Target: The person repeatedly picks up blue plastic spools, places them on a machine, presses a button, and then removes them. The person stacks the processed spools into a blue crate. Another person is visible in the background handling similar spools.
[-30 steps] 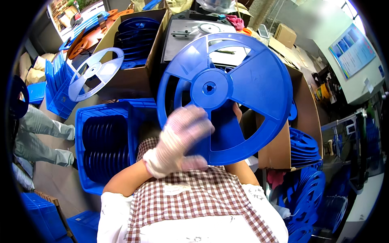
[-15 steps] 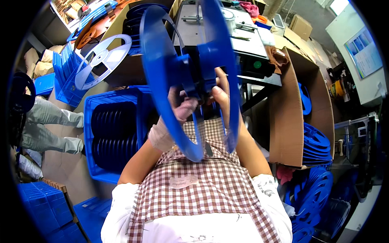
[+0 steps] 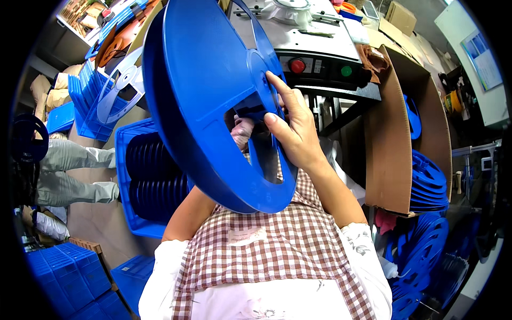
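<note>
My hands grip the blue reel (image 3: 213, 101) at frame centre: right hand (image 3: 296, 128) bare at its hub, left hand (image 3: 242, 130) gloved behind; its rim overhangs the crate (image 3: 125, 176).

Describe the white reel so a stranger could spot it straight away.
Start at the blue crate of dark reels left of the person. Just above it, a white reel leans behind the big blue reel in the hands. It is the only white one.

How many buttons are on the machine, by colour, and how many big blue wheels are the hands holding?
Red button: 1
Green button: 1
Big blue wheel held in the hands, right hand and left hand: 1
Total: 3
</note>
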The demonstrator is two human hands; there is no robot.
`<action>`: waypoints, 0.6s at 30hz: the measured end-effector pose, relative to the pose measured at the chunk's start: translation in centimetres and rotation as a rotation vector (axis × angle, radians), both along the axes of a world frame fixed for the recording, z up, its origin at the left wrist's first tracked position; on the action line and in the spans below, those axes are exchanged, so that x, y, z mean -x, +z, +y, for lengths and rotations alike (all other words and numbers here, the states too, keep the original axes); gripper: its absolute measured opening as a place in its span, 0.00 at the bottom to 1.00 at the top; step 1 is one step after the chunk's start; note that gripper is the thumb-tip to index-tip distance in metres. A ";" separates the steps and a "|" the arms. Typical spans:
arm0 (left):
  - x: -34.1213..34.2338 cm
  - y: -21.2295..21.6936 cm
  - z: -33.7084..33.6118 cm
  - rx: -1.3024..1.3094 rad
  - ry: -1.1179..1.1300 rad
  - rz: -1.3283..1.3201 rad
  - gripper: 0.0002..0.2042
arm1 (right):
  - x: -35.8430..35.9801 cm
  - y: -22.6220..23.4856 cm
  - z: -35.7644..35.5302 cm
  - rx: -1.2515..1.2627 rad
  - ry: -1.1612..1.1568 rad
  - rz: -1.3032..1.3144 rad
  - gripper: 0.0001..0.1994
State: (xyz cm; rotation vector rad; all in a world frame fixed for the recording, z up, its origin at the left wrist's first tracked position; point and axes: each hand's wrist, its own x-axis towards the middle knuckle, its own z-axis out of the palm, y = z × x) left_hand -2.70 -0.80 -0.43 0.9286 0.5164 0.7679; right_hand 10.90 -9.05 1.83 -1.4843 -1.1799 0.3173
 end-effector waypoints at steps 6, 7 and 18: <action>0.2 -1.6 1.1 -0.080 -0.026 0.009 0.44 | -0.3 -0.1 0.0 0.014 0.006 0.055 0.35; 0.3 -1.9 1.2 -0.095 -0.028 0.015 0.44 | -0.3 -0.2 0.0 0.013 0.011 0.063 0.35; -1.4 4.4 -3.0 -0.056 0.024 0.121 0.43 | -0.8 -0.8 -0.1 0.044 0.051 0.129 0.36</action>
